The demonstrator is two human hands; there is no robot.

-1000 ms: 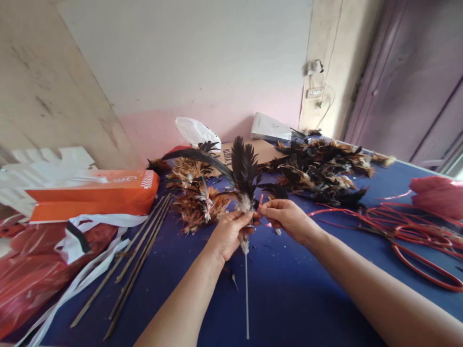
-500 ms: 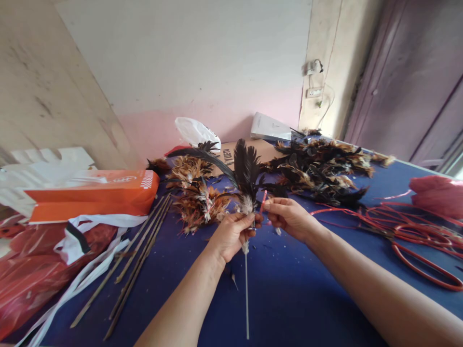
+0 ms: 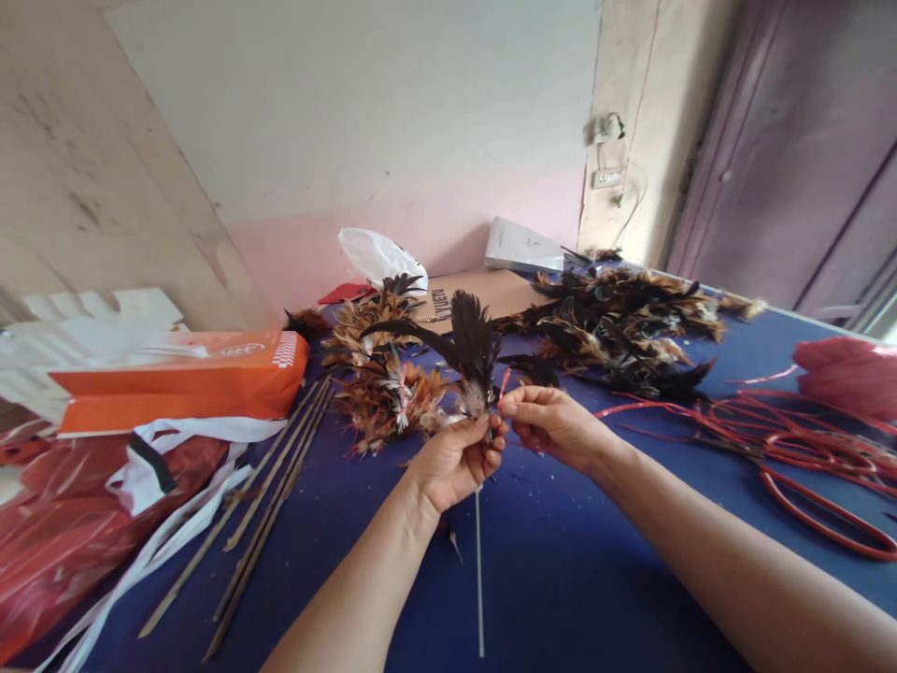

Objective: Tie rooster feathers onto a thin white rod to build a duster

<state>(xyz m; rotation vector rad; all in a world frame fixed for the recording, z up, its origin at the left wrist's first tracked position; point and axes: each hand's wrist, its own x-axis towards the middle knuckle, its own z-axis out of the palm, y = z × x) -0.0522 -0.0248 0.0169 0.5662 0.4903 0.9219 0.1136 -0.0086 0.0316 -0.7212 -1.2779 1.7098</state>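
My left hand [image 3: 454, 458] is closed round the base of a small bunch of black feathers [image 3: 471, 346] that sits on the top of a thin white stick [image 3: 478, 579]. The stick runs down toward me over the blue table [image 3: 561, 570]. My right hand [image 3: 553, 422] pinches the end of a thin red strip [image 3: 502, 385] right beside the feather base, touching the left hand's fingertips. The feathers lean up and to the left.
Brown feathers [image 3: 382, 383] lie heaped behind my left hand, darker ones [image 3: 623, 327] at the back right. Several thin sticks [image 3: 270, 505] lie to the left, beside an orange box [image 3: 175, 379] and red plastic bags [image 3: 56, 533]. Red strips [image 3: 791, 458] coil at right.
The feather bunch has tipped lower and to the left. My left hand has turned and closed tighter round its base, and the right hand with the red strip has moved slightly left.
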